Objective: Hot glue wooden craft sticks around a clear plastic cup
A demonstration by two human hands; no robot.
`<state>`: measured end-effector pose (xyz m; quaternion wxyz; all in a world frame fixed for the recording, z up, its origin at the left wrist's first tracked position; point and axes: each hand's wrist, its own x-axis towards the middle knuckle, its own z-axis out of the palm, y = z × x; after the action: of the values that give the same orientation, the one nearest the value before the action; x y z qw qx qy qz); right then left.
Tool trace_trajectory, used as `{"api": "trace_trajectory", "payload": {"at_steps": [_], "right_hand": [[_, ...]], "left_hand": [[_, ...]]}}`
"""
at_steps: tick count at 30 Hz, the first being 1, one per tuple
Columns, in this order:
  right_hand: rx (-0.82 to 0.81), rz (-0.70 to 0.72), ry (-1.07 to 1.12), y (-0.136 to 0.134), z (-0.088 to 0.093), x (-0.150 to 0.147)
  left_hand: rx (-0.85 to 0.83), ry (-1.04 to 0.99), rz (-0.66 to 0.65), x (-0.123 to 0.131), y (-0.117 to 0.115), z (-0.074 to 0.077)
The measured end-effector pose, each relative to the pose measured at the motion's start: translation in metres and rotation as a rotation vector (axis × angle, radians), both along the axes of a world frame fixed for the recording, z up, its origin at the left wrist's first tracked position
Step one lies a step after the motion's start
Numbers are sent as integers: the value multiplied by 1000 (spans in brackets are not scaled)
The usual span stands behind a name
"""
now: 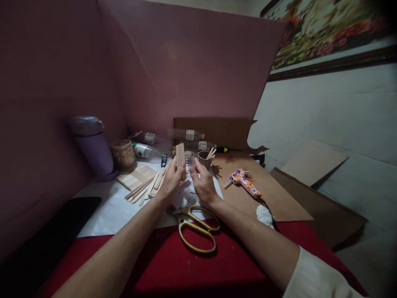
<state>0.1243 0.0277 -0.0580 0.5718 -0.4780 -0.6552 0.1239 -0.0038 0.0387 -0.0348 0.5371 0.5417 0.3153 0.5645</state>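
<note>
My left hand point(173, 176) is closed around a few flat wooden craft sticks point(180, 155), held upright side by side above the table. A bit of clear plastic point(189, 162) shows between the hands; whether it joins the sticks I cannot tell. Level with it on the other side is my right hand point(203, 182), thumb and fingers curled inward with the fingertips partly hidden. Loose craft sticks point(145, 192) lie fanned out left of my left wrist, beside a banded bundle of sticks point(136, 176). Large yellow-handled scissors point(198, 236) rest between my forearms, blades partly hidden.
A flower-patterned glue gun point(246, 182) lies on a cardboard sheet point(279, 203) at right. A round cup point(204, 159) holds several sticks. Clear bottles point(144, 150), a woven-looking pot point(123, 153) and a purple tumbler point(94, 151) stand or lie toward the back left.
</note>
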Motion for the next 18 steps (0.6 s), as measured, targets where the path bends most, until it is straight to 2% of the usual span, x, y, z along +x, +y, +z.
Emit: {"api": "trace_trajectory", "payload": {"at_steps": [4, 10, 15, 18], "right_hand": [[97, -19, -59, -4, 2, -1], [194, 58, -72, -8, 5, -1], [172, 99, 5, -8, 6, -2], [139, 117, -28, -7, 6, -1]], "left_hand": [[-7, -13, 44, -1, -1, 0], [-43, -39, 98, -3, -1, 0], [-133, -166, -22, 0, -5, 7], [-90, -129, -6, -1, -6, 7]]}}
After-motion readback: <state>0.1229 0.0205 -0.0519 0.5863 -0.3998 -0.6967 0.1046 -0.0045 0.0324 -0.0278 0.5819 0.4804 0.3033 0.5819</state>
